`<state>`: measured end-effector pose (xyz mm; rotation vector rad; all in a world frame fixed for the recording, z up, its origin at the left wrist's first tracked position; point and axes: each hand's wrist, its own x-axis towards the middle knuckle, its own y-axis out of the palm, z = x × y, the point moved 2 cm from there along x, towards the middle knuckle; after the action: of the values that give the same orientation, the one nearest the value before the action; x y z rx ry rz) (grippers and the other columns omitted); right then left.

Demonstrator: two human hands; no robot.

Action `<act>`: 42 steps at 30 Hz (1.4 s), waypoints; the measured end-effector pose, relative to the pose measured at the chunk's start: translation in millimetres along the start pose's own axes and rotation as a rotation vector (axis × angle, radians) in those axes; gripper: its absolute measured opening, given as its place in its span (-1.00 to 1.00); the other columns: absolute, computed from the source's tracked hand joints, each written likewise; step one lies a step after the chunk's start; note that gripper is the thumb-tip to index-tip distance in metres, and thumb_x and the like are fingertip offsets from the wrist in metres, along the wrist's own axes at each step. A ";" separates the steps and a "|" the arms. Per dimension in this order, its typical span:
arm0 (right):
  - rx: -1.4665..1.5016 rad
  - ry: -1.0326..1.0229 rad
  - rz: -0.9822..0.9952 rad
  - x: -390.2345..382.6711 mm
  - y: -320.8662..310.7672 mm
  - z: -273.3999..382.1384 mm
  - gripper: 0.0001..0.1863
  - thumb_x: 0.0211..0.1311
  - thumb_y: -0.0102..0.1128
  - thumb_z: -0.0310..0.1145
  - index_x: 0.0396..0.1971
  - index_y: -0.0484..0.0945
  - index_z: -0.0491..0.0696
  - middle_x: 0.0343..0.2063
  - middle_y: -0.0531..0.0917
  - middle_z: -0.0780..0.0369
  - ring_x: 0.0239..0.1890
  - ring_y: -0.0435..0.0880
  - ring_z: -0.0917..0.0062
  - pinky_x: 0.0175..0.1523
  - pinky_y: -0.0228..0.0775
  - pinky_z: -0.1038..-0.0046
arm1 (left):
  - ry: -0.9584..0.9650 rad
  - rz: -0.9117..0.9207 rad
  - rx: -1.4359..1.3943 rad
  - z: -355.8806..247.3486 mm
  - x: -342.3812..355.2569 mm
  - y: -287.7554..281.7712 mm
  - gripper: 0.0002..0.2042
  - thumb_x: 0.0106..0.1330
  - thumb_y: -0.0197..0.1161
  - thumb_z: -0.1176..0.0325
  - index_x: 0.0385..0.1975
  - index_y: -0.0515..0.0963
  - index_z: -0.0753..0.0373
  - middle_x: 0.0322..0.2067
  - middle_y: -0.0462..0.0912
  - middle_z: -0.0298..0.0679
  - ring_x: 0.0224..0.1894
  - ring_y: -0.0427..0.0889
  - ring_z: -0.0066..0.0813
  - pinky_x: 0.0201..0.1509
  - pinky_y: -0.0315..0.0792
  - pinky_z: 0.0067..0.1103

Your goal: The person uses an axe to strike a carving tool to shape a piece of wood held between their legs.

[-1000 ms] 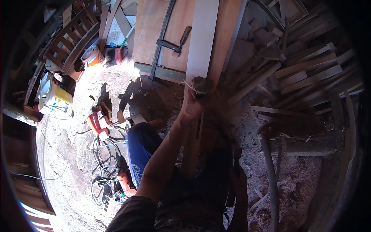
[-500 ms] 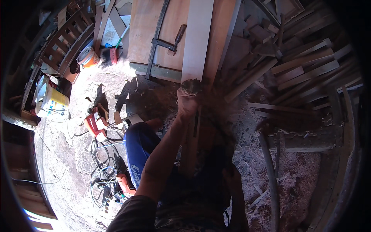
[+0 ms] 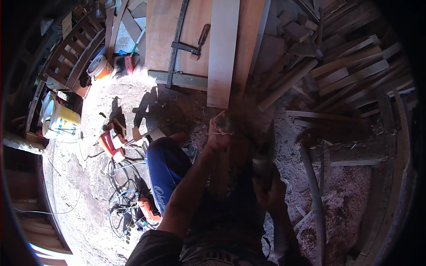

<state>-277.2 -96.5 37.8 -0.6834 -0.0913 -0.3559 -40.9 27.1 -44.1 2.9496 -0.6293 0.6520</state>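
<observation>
Ahead of my body, my left hand (image 3: 216, 141) is closed around a dark roundish clump (image 3: 223, 123) with pale strands; what it is I cannot make out. It is just nearer than the near end of a long pale board (image 3: 222, 66). Below the hand, a wooden piece (image 3: 218, 175) runs back between my legs, mostly in shadow. On the right, my right hand (image 3: 270, 195) grips a dark tapered tool (image 3: 265, 162) pointing away from me. Shadow and blur hide the tool's exact kind.
A bar clamp (image 3: 195, 51) lies on a wide wooden panel (image 3: 162, 35) ahead. Stacked timber (image 3: 350, 73) fills the far right. On the left floor are a red power tool (image 3: 111, 144), an orange drill (image 3: 148, 210), tangled cables (image 3: 117, 177) and buckets (image 3: 62, 119).
My left hand has drawn back toward me, off the board's end, still closed on the clump. The right hand has risen from beside my body, bringing the dark tapered tool into view.
</observation>
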 end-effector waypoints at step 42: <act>-0.493 -0.253 0.746 330.5 13.9 8.7 -0.77 0.10 0.10 -0.44 -0.22 0.45 -0.13 -0.48 0.63 -0.03 -0.38 0.69 0.10 -0.34 0.43 0.17 | -0.453 -0.170 -0.095 58.6 117.7 16.7 -0.74 0.20 0.41 0.22 -0.30 0.68 0.32 -0.39 0.73 -0.29 -0.31 0.65 -0.62 -0.25 0.53 -0.54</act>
<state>37.2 -177.4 101.6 -1.1885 0.0176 0.4455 72.8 -40.8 -49.1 3.0255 -0.4084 -0.0654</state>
